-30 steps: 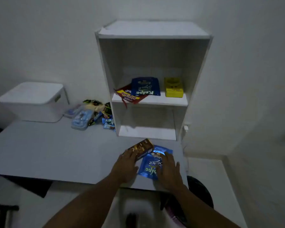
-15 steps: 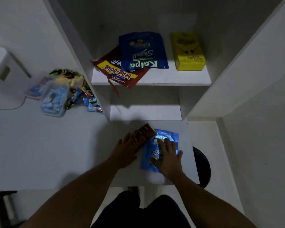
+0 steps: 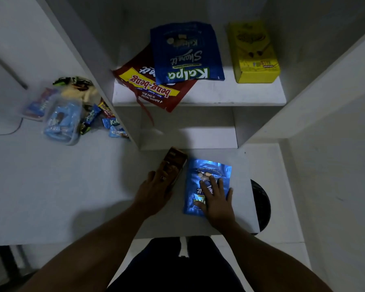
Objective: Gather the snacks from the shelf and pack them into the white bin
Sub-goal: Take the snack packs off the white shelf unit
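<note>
White surface [image 3: 51, 186] spanning the lower frame, with a white shelf [image 3: 198, 98] standing at its back. On the shelf's middle board: a red Beng-beng bag [image 3: 148, 89] overhanging the front edge, a dark blue Kalpa bag [image 3: 185, 53] lying partly over it, and a yellow box [image 3: 255, 53] well apart to the right. Left of the shelf, a loose pile of small snacks [image 3: 80, 110] on the surface, beside a clear tub of blue packets [image 3: 61, 123]. White bin almost out of view at the far left edge. Near the front edge, a shiny blue pouch [image 3: 209, 171] lying flat under the right hand [image 3: 216, 199], fingers spread and pressing, not clenched. Just beside it, a brown box [image 3: 174, 165] tilted up, gripped along its side by the left hand [image 3: 154, 192].
</note>
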`<action>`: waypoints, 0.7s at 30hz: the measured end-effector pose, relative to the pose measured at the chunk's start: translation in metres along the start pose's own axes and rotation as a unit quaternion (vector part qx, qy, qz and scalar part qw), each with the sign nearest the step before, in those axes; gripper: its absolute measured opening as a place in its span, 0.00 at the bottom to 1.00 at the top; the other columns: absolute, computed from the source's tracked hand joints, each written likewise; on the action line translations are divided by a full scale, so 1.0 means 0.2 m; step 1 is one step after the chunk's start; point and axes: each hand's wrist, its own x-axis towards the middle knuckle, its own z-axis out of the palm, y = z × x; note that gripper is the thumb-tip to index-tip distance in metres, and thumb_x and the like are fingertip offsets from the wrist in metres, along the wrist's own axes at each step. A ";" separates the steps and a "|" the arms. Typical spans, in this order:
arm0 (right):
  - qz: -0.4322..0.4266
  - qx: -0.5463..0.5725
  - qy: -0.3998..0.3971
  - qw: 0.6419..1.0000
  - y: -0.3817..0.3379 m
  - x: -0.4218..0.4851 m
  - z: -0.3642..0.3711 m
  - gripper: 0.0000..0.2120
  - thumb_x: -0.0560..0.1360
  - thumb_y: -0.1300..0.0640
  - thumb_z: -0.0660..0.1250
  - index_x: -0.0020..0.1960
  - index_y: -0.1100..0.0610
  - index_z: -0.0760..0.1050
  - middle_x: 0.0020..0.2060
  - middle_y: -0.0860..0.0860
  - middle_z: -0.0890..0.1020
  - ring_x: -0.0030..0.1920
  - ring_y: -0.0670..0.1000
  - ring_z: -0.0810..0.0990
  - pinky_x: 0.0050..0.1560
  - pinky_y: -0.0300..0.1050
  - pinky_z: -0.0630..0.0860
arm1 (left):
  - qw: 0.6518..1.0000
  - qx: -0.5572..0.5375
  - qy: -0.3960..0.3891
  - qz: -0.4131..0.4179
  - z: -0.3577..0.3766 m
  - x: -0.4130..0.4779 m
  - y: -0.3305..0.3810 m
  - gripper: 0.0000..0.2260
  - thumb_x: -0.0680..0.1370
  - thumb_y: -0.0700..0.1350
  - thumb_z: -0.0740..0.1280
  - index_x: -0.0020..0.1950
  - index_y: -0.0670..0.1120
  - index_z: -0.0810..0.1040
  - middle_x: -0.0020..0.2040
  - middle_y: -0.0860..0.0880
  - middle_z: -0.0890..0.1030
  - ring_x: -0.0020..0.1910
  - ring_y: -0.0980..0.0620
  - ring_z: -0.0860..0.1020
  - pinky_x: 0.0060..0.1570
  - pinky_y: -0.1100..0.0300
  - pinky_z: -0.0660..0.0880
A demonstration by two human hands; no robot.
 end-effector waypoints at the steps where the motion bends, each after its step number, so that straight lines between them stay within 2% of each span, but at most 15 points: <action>1: 0.002 -0.001 0.004 1.000 0.00 0.00 0.00 0.33 0.78 0.32 0.51 0.79 0.41 0.48 0.80 0.49 0.47 0.79 0.57 0.38 0.74 0.64 0.39 | 1.000 -0.006 0.000 0.002 -0.01 0.00 0.00 0.33 0.74 0.51 0.67 0.78 0.56 0.59 0.79 0.43 0.56 0.58 0.38 0.71 0.39 0.47 0.79; 3: 0.004 0.000 0.011 1.000 -0.02 0.00 -0.01 0.32 0.78 0.37 0.57 0.79 0.43 0.53 0.80 0.48 0.52 0.80 0.56 0.47 0.75 0.64 0.48 | 1.000 -0.016 -0.001 0.003 -0.01 -0.01 -0.01 0.32 0.75 0.52 0.66 0.78 0.55 0.59 0.79 0.44 0.54 0.60 0.38 0.69 0.40 0.46 0.80; 5: 0.006 -0.003 0.030 1.000 -0.03 0.00 -0.03 0.31 0.78 0.41 0.62 0.78 0.45 0.58 0.78 0.47 0.60 0.77 0.55 0.58 0.71 0.61 0.61 | 1.000 -0.022 0.003 0.001 -0.01 -0.01 -0.02 0.32 0.76 0.52 0.67 0.78 0.55 0.59 0.80 0.45 0.54 0.61 0.38 0.69 0.40 0.47 0.80; 7: 0.002 -0.001 0.049 0.999 -0.04 0.01 -0.06 0.28 0.77 0.44 0.65 0.75 0.47 0.64 0.74 0.48 0.68 0.70 0.54 0.69 0.59 0.55 0.73 | 1.000 -0.030 0.008 0.002 -0.01 -0.01 -0.02 0.32 0.76 0.51 0.68 0.77 0.55 0.59 0.79 0.45 0.54 0.61 0.38 0.69 0.39 0.47 0.80; 9: -0.005 0.027 0.065 0.998 -0.04 0.02 -0.06 0.26 0.76 0.50 0.68 0.73 0.51 0.68 0.71 0.51 0.72 0.64 0.56 0.75 0.50 0.52 0.78 | 0.999 -0.035 0.004 0.001 -0.01 -0.01 -0.02 0.32 0.76 0.52 0.67 0.78 0.55 0.58 0.80 0.45 0.53 0.61 0.38 0.68 0.41 0.46 0.80; 13: 0.005 0.095 0.057 0.994 -0.05 0.02 -0.06 0.26 0.80 0.57 0.64 0.76 0.51 0.64 0.74 0.52 0.66 0.69 0.55 0.69 0.58 0.50 0.78 | 0.999 -0.044 0.001 -0.009 -0.02 -0.02 -0.02 0.33 0.76 0.52 0.67 0.79 0.55 0.56 0.80 0.46 0.50 0.64 0.39 0.67 0.46 0.45 0.79; 16: 0.033 0.165 0.041 0.985 -0.04 0.03 -0.08 0.24 0.81 0.58 0.60 0.77 0.52 0.62 0.76 0.52 0.63 0.73 0.55 0.65 0.69 0.50 0.67 | 0.999 -0.046 0.004 -0.006 -0.04 0.00 -0.01 0.34 0.76 0.51 0.67 0.79 0.56 0.56 0.80 0.47 0.51 0.64 0.39 0.67 0.45 0.46 0.79; 17: 0.027 0.167 0.039 0.985 -0.04 0.03 -0.10 0.23 0.82 0.57 0.59 0.76 0.51 0.63 0.75 0.52 0.65 0.72 0.53 0.67 0.69 0.49 0.67 | 0.999 -0.046 0.003 -0.008 -0.04 0.01 -0.01 0.34 0.76 0.52 0.66 0.79 0.56 0.55 0.80 0.47 0.50 0.65 0.40 0.66 0.46 0.46 0.79; 19: 0.021 0.196 0.073 0.978 -0.04 0.02 -0.12 0.20 0.83 0.47 0.56 0.73 0.48 0.66 0.67 0.49 0.75 0.62 0.47 0.77 0.61 0.46 0.74 | 0.999 -0.049 0.004 -0.008 -0.04 0.02 0.00 0.35 0.77 0.53 0.66 0.80 0.55 0.53 0.80 0.46 0.49 0.66 0.40 0.65 0.48 0.46 0.79; 20: 0.032 0.207 0.095 0.973 -0.05 0.01 -0.14 0.19 0.82 0.44 0.54 0.72 0.47 0.66 0.63 0.47 0.76 0.57 0.45 0.79 0.57 0.42 0.75 | 0.999 -0.052 0.007 -0.004 -0.04 0.03 0.01 0.35 0.77 0.53 0.66 0.80 0.55 0.54 0.80 0.46 0.50 0.66 0.39 0.66 0.48 0.46 0.79; 21: 0.040 0.211 0.101 0.971 -0.04 0.00 -0.16 0.18 0.83 0.46 0.54 0.72 0.48 0.66 0.63 0.44 0.75 0.57 0.44 0.79 0.56 0.38 0.74 | 0.998 -0.055 0.011 0.000 -0.04 0.03 0.03 0.35 0.76 0.52 0.67 0.80 0.54 0.54 0.80 0.46 0.50 0.65 0.39 0.66 0.47 0.45 0.79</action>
